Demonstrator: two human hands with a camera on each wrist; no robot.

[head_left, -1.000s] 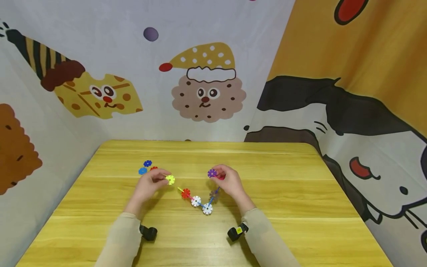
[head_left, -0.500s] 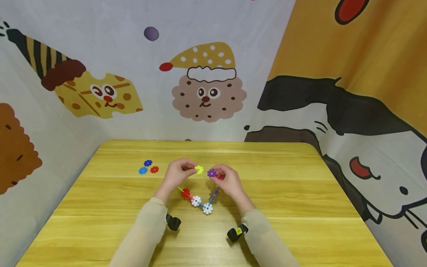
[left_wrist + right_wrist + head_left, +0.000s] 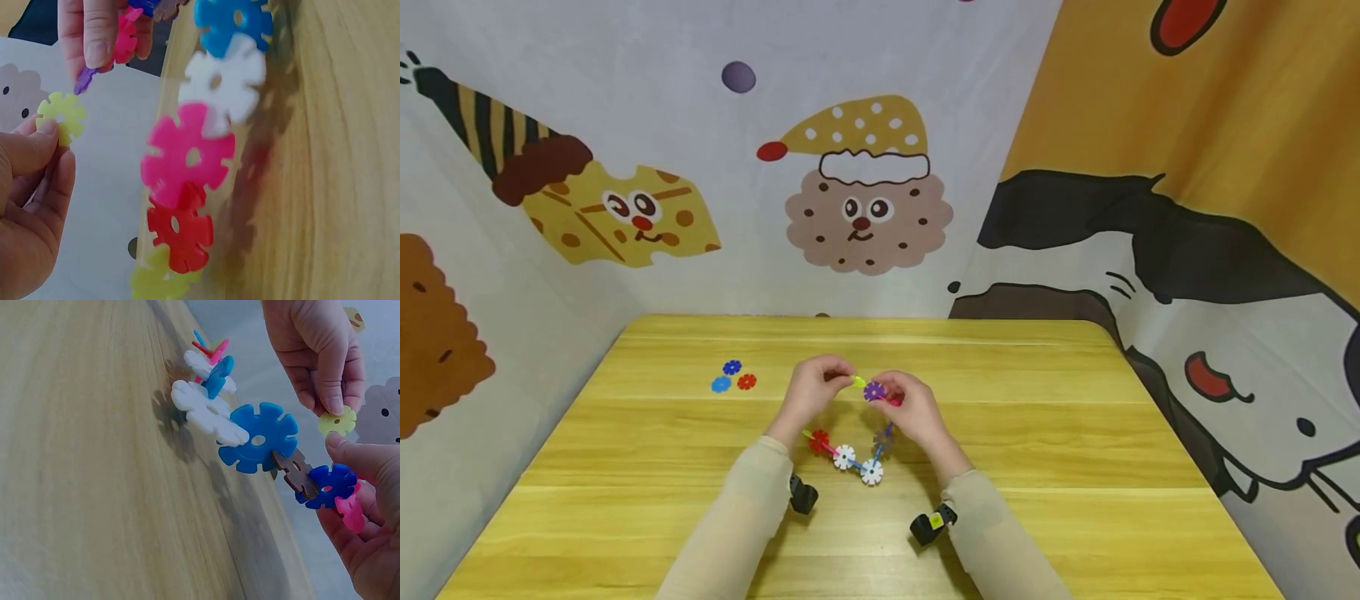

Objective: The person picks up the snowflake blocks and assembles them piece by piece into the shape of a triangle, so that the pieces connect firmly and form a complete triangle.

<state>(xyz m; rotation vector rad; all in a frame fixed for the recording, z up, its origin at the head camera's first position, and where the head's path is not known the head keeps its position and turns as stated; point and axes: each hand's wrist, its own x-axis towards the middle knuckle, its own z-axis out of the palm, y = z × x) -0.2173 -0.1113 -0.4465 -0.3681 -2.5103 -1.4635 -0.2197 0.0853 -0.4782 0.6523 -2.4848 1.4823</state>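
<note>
Between thumb and fingers my left hand (image 3: 815, 389) pinches a yellow snowflake disc (image 3: 61, 119), its notched edge close to a purple snowflake disc (image 3: 874, 391). My right hand (image 3: 916, 408) holds the end of a chain of interlocked snowflake discs by a pink disc (image 3: 350, 512), with the purple one at its tip. From there the chain hangs down through a dark blue disc (image 3: 331, 485), a brown disc (image 3: 295, 474) and a blue disc (image 3: 257, 437). It runs on through white discs (image 3: 872, 472), a pink one (image 3: 187, 156) and a red disc (image 3: 180, 231) to a yellow end.
Three loose discs lie at the back left of the wooden table (image 3: 1037, 433): a dark blue disc (image 3: 732, 367), a light blue disc (image 3: 721, 384) and a red disc (image 3: 747, 382). A cartoon-printed curtain (image 3: 865, 75) hangs behind the table.
My left hand has moved right with the yellow disc, up to the purple disc, and the yellow disc has turned edge-on. The chain's lower part has shifted slightly; my right hand stays nearly still.
</note>
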